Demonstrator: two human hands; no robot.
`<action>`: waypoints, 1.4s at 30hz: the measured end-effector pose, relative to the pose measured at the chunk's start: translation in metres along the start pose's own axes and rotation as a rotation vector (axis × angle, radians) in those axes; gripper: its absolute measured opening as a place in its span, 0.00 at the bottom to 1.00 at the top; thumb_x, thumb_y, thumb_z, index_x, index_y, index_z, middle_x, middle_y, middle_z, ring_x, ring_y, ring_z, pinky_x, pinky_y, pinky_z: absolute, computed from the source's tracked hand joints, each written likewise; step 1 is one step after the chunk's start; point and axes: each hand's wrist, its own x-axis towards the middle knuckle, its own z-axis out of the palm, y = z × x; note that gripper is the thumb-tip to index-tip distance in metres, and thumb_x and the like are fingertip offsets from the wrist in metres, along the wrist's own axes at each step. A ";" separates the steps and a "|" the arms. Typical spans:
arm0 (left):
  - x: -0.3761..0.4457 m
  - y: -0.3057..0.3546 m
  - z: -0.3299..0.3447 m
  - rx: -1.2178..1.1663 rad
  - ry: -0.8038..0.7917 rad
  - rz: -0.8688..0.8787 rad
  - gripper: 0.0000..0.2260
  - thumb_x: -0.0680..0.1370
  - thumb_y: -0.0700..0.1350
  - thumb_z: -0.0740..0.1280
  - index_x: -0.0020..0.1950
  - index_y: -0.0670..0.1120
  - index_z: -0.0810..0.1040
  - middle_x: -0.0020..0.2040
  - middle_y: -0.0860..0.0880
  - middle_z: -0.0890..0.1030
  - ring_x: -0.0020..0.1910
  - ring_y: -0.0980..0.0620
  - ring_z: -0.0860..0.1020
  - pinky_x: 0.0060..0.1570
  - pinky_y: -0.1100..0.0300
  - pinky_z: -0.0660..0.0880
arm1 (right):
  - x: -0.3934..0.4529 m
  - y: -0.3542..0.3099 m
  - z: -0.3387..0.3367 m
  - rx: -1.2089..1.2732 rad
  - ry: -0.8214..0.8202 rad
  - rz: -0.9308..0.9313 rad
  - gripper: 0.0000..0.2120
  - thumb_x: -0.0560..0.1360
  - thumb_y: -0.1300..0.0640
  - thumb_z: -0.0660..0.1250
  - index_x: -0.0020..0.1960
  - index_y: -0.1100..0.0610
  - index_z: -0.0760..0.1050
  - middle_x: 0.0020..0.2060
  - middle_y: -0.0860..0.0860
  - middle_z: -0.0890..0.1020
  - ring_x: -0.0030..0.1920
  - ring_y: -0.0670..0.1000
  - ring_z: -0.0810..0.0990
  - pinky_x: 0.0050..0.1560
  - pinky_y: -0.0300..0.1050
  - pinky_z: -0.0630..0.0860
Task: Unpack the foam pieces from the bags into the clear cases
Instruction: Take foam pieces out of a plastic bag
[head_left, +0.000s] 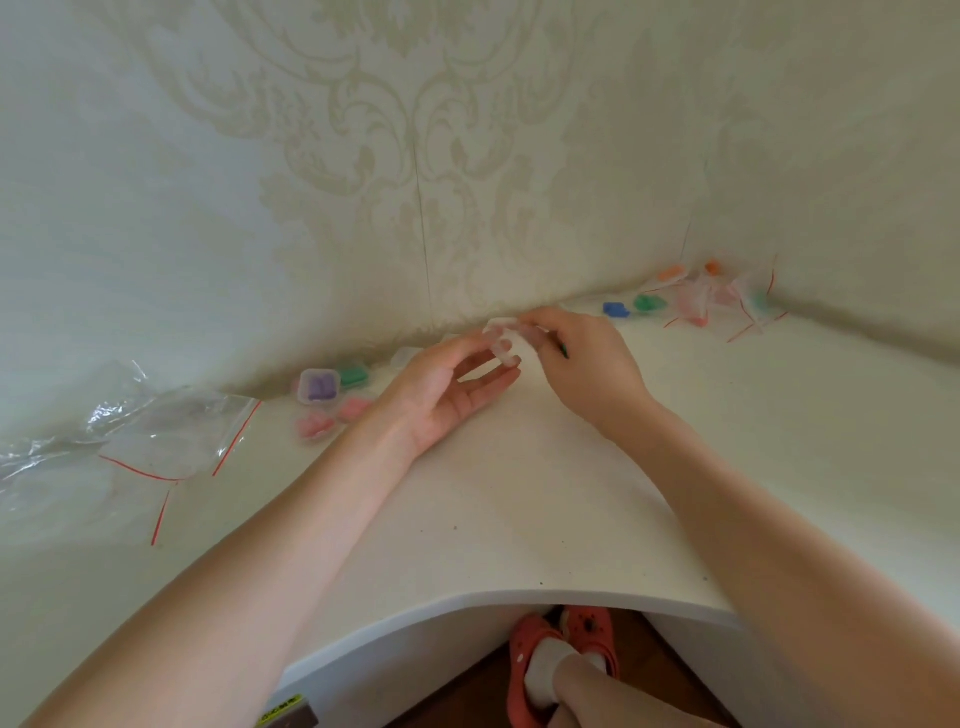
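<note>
both hands (519, 358) pinching one clear case (506, 332); white table (519, 493)

Damask wallpaper (415, 130), white desk (519, 493)

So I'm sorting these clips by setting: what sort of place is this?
Probably a room in a home, not a workshop: a white corner table set against damask-patterned wallpaper, with a wooden floor below and the person wearing red clogs.
</note>
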 end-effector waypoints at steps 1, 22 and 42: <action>-0.001 -0.001 0.002 0.017 0.012 -0.008 0.06 0.72 0.35 0.70 0.49 0.39 0.78 0.48 0.41 0.80 0.42 0.48 0.81 0.48 0.53 0.81 | 0.001 0.001 -0.001 -0.009 0.046 0.021 0.12 0.81 0.52 0.57 0.57 0.50 0.79 0.35 0.42 0.77 0.38 0.46 0.76 0.38 0.43 0.68; 0.001 -0.006 0.000 -0.032 -0.132 -0.103 0.06 0.66 0.35 0.68 0.37 0.39 0.85 0.44 0.41 0.83 0.45 0.48 0.83 0.52 0.57 0.79 | 0.004 -0.010 -0.004 0.763 -0.127 0.197 0.05 0.77 0.64 0.64 0.50 0.58 0.69 0.45 0.58 0.83 0.30 0.40 0.77 0.34 0.31 0.69; 0.000 -0.005 0.002 -0.076 0.018 -0.116 0.07 0.77 0.33 0.61 0.42 0.40 0.76 0.34 0.44 0.83 0.32 0.53 0.82 0.42 0.60 0.80 | -0.002 -0.010 0.009 0.300 -0.234 -0.144 0.18 0.78 0.69 0.58 0.62 0.51 0.70 0.60 0.41 0.75 0.63 0.35 0.66 0.57 0.20 0.60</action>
